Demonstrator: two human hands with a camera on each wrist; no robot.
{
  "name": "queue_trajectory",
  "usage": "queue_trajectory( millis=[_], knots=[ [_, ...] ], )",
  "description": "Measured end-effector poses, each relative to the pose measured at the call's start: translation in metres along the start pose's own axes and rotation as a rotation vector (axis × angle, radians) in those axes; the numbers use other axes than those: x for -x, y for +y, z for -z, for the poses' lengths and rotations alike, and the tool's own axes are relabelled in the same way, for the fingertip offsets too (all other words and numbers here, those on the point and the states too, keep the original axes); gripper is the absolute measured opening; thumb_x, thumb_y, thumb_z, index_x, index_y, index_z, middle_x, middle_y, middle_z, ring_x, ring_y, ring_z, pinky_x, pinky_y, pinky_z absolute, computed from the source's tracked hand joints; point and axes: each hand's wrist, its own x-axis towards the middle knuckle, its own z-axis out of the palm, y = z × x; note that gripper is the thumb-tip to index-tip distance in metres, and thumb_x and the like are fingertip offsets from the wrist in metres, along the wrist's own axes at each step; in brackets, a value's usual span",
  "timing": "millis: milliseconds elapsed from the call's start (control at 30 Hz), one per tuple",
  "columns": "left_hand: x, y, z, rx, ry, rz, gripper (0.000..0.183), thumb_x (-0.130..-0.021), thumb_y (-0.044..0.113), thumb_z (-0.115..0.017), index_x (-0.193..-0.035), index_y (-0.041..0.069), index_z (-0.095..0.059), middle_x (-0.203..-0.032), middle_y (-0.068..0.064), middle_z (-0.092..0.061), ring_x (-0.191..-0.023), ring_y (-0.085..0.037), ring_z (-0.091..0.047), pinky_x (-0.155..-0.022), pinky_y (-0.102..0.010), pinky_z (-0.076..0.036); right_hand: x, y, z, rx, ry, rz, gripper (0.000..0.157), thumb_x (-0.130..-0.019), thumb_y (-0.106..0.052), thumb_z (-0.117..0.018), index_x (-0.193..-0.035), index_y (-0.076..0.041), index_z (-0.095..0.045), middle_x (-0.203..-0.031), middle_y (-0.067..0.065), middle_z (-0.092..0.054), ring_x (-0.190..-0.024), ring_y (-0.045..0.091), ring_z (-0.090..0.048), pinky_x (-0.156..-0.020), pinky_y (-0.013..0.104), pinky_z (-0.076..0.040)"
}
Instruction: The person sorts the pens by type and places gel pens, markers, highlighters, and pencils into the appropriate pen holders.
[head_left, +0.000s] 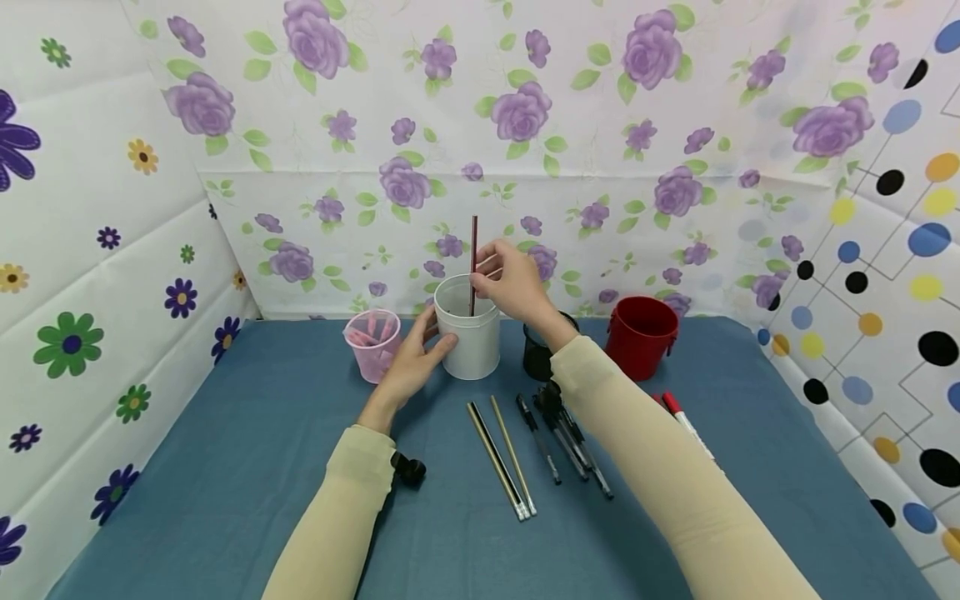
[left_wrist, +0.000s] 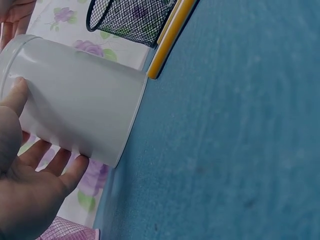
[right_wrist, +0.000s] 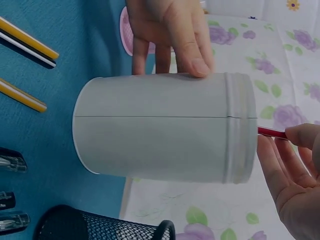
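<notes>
A white cylindrical pot [head_left: 472, 346] stands upright on the blue cloth near the back. My left hand [head_left: 408, 367] holds it from the left, thumb on the near side and fingers along its flank [left_wrist: 87, 100]. Above the rim, my right hand [head_left: 513, 283] pinches a dark red pencil [head_left: 475, 237] between thumb and fingers. The pencil is upright, its lower part inside the pot's mouth and hidden by the wall in the right wrist view, where only a short red length [right_wrist: 272, 132] shows.
Left of the pot is a pink mesh cup [head_left: 377, 360] with pink items inside. A black mesh cup [head_left: 536, 358] and a red bucket [head_left: 637, 337] stand to the right. In front lie yellow-and-black striped pencils [head_left: 495, 458], several black pens [head_left: 570, 437] and red-capped markers [head_left: 675, 405].
</notes>
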Motion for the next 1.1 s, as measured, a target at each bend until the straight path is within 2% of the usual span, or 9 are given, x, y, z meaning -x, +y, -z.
queue_trajectory(
  millis=[100,333,567,800,1100],
  knots=[
    [-0.001,-0.003,-0.001,-0.011,0.013,-0.007,0.078,-0.109,0.032,-0.064,-0.171,0.020,-0.020,-0.173,-0.011,-0.027,-0.159,-0.037,-0.027,-0.125,-0.063,-0.028,0.000,0.002,-0.003,0.018,-0.002,-0.010,0.023,-0.103,-0.010,-0.071,-0.123,-0.004,-0.062,-0.109,0.016,-0.074,-0.090,0.027,-0.077,-0.077,0.033,-0.065],
    [-0.003,-0.005,-0.004,-0.001,0.037,-0.019,0.072,-0.108,0.030,-0.065,-0.169,0.022,-0.028,-0.170,-0.011,-0.033,-0.157,-0.036,-0.032,-0.125,-0.060,-0.031,0.000,0.007,-0.004,0.012,-0.023,-0.046,0.025,-0.104,-0.012,-0.070,-0.127,-0.004,-0.062,-0.110,0.014,-0.074,-0.091,0.026,-0.077,-0.079,0.036,-0.065],
    [-0.002,-0.006,-0.003,0.010,0.037,-0.024,0.072,-0.108,0.029,-0.065,-0.169,0.022,-0.027,-0.171,-0.010,-0.033,-0.157,-0.035,-0.032,-0.125,-0.059,-0.032,0.007,0.004,0.007,0.044,-0.008,-0.009,0.021,-0.105,-0.012,-0.068,-0.125,-0.007,-0.065,-0.112,0.012,-0.074,-0.091,0.025,-0.076,-0.081,0.036,-0.064],
    [-0.003,-0.006,-0.003,0.007,0.039,-0.021,0.072,-0.108,0.028,-0.065,-0.169,0.020,-0.027,-0.171,-0.011,-0.033,-0.157,-0.035,-0.032,-0.124,-0.058,-0.033,0.027,0.004,0.026,0.160,0.023,0.092,0.014,-0.102,-0.010,-0.070,-0.115,-0.005,-0.070,-0.111,0.013,-0.075,-0.095,0.029,-0.077,-0.085,0.044,-0.063],
    [-0.001,-0.007,-0.002,0.014,0.030,-0.026,0.071,-0.109,0.029,-0.064,-0.170,0.022,-0.026,-0.172,-0.010,-0.031,-0.158,-0.036,-0.030,-0.125,-0.060,-0.031,0.063,0.010,0.035,0.232,-0.047,0.133,0.018,-0.102,-0.010,-0.070,-0.117,0.000,-0.072,-0.108,0.011,-0.076,-0.090,0.025,-0.077,-0.083,0.042,-0.064]
  ],
)
